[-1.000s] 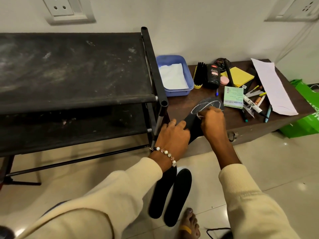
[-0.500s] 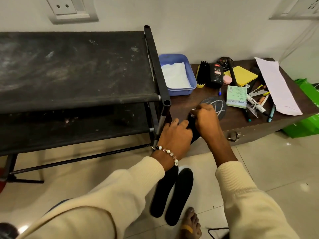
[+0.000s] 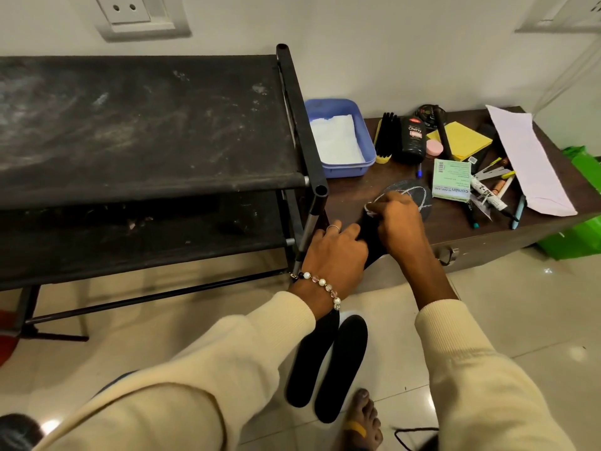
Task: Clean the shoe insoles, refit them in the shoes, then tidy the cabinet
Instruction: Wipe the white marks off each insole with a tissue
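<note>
On the brown cabinet top [image 3: 448,222] lies one dark insole [image 3: 517,198], its heel end hidden beneath both hands. Curled fingers of the left hand [image 3: 335,252] hold that hidden end down; whether they wrap it I cannot tell. The right hand [image 3: 398,222] pinches a small pale wad [image 3: 370,208], mostly covered, against the insole. Two more black insoles [image 3: 341,366] lie side by side on the floor, one partly behind the left sleeve [image 3: 208,369]. One blue tray [image 3: 366,131] holds white tissue.

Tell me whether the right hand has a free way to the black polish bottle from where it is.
Probably yes. The right hand is wiping the insole on the cabinet top, and the polish bottle stands just beyond, with bare wood and a small blue pen between.
</note>
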{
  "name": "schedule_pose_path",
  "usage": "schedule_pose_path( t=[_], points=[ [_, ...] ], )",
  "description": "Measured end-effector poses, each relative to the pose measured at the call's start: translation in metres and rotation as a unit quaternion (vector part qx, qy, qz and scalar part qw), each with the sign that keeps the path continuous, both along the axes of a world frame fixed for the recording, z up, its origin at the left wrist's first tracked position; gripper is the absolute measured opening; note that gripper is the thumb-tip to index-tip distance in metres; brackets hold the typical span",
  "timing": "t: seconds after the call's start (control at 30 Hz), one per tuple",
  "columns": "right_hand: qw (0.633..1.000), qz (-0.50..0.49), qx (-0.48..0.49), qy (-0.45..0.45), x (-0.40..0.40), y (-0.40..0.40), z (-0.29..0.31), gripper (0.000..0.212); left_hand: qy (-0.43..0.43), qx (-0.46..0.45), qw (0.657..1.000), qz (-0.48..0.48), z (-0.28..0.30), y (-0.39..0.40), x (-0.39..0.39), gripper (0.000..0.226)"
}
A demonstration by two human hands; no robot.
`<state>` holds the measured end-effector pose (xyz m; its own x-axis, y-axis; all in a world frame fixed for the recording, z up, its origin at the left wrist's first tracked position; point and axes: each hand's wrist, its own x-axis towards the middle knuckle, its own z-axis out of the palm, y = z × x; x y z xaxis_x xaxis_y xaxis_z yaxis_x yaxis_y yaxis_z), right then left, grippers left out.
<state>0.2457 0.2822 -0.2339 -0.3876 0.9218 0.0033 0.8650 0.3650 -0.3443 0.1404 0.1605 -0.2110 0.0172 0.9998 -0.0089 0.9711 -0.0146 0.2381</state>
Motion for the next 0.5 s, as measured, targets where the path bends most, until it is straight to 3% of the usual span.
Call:
schedule_pose_path(
  t=[0.1,0.17,0.33,0.5],
  points=[
    [0.997,-0.017,0.043,-0.067,0.012,0.001,0.001,0.031,0.007,0.002,1.000,0.004,-0.001,-0.001,0.000,0.027],
    [0.998,-0.028,0.031,-0.049,0.012,-0.005,0.004,0.027,0.011,0.000,1.000,0.009,-0.001,-0.001,0.000,0.027],
    [0.992,0.090,0.024,-0.080,0.008,-0.019,0.009,0.032,0.011,-0.017,1.000,0.012,0.004,-0.002,0.004,0.028],
    [0.995,0.028,0.049,-0.078,0.030,-0.009,0.006,0.036,0.007,-0.012,1.000,0.023,0.004,-0.002,0.005,0.027]
  ],
)
